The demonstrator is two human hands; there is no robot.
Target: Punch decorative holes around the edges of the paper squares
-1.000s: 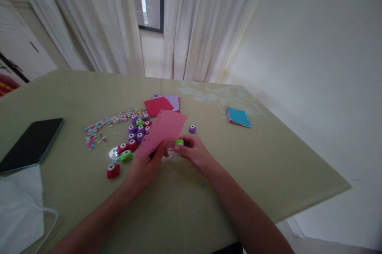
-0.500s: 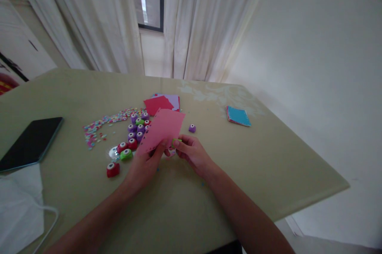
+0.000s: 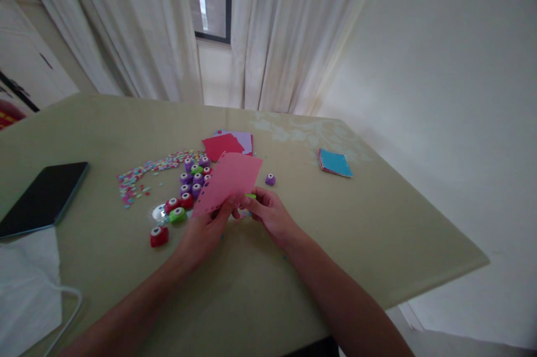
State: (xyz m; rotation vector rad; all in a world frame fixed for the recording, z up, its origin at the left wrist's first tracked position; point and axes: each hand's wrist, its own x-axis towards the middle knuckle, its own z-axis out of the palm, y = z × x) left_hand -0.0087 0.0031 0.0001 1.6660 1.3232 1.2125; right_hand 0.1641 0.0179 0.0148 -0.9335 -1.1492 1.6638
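My left hand (image 3: 213, 222) pinches the near edge of a pink sheet of paper (image 3: 232, 178), thumb on top. A row of small punched holes runs down the sheet's left side. At its near right corner my right hand (image 3: 268, 208) is closed on a small green craft punch (image 3: 250, 196), mostly hidden by the fingers. Left of the paper stand several purple punches (image 3: 185, 178), red punches (image 3: 159, 236) and a green punch (image 3: 178, 215), each with a round white-and-dark top. One purple punch (image 3: 270, 179) sits alone beyond my right hand.
Confetti (image 3: 146, 169) is strewn along the left of the punches. Red paper (image 3: 222, 146) lies on lilac sheets behind. A stack with a blue top sheet (image 3: 335, 163) is at the right. A dark tablet (image 3: 44, 197) and a white cloth-like item (image 3: 29, 290) lie at the left.
The pink paper has shifted slightly right against the green punch, which my right hand still grips. Otherwise the hands and table objects look almost the same.
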